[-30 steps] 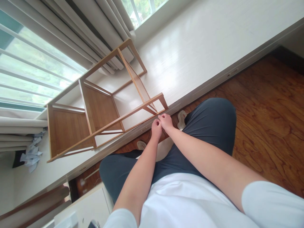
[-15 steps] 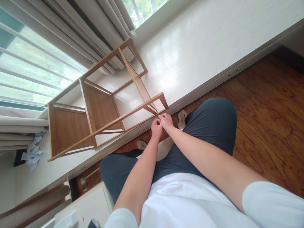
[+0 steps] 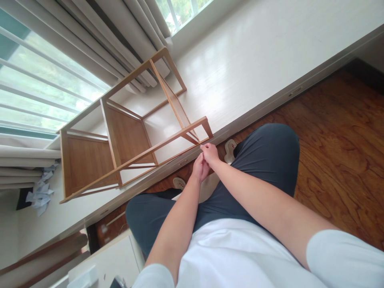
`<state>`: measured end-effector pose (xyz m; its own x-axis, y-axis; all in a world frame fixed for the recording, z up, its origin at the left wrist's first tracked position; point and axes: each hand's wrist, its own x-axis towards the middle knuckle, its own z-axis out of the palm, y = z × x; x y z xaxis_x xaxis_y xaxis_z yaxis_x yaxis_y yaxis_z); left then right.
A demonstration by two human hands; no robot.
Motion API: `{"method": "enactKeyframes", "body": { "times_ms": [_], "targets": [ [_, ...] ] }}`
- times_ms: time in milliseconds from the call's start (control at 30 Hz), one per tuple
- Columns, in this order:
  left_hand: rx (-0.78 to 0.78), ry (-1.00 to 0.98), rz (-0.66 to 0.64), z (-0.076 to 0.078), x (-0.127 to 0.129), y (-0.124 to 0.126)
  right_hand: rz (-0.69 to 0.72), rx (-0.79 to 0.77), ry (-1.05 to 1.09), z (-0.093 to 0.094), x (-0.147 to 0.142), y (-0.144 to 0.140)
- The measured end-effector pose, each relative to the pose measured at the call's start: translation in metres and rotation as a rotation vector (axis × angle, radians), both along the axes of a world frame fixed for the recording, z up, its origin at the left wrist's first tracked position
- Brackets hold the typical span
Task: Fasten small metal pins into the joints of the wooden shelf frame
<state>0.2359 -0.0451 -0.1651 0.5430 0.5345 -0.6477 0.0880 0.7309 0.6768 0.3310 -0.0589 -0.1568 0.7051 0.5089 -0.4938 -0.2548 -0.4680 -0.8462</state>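
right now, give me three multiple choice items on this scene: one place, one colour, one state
1. Where does the wooden shelf frame lie?
A. on the white platform by the window
B. on the person's lap
C. on the dark wood floor

2. What colour are the trousers?
A. red
B. dark blue-grey
C. yellow

3. How are the left hand and right hand?
A. far apart
B. touching each other
C. gripping the curtain

Answers: 1 A, the frame lies on its side there; 2 B, both knees show it; 3 B, the fingers meet between the knees.

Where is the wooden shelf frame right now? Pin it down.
In the head view, the wooden shelf frame lies tipped on the white floor at left centre, beside the curtains, its nearest corner just ahead of both hands.
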Motion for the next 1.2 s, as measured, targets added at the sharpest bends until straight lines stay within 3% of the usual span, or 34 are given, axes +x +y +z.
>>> {"method": "enactKeyframes", "body": {
  "times_ms": [433,867,1200],
  "targets": [
    [-0.105,-0.105,0.021,0.013,0.006,0.002,0.008,0.014,-0.023,-0.005,-0.001,0.001],
    [0.031,0.054,0.012,0.006,0.013,0.006,0.023,0.011,-0.021,-0.008,-0.002,0.002],
    [0.229,0.195,0.025,0.0,0.016,0.01,0.023,0.002,-0.022,-0.007,-0.002,0.002]
  ]
}}
